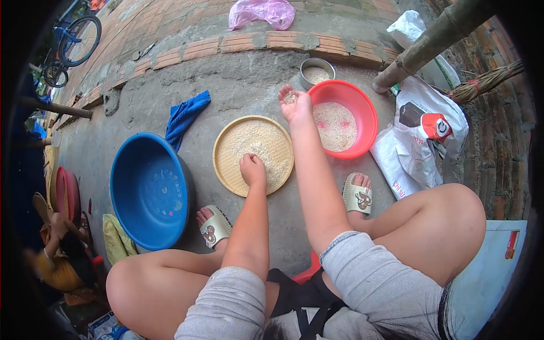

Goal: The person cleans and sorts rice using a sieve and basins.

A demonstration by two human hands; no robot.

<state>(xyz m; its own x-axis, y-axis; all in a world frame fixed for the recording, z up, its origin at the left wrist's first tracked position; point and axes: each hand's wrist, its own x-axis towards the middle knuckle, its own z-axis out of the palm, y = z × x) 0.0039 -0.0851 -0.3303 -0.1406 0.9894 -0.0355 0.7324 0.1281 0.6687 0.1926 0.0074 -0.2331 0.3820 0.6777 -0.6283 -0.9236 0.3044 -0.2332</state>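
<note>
My left hand (pixel 253 170) is closed, fingers curled down over the round woven bamboo tray (pixel 228 143); anything between its fingertips is hidden. Pale rice grains (pixel 272 150) are spread across the tray, thickest right of this hand. My right hand (pixel 296 105) is palm up and cupped, holding a small heap of rice (pixel 290 98). It is beside the left rim of a red plastic basin (pixel 368 107), which has more rice (pixel 340 127) on its bottom. Behind that basin sits a round metal tin (pixel 305 65) with pale grains in it.
A large blue tub (pixel 127 181) stands left, with a blue cloth (pixel 185 116) behind it. White sacks (pixel 402 153) and a bamboo pole (pixel 419 48) are right. A pink plastic bag (pixel 263 12) lies beyond the brick edging. Another person (pixel 59 260) sits at far left.
</note>
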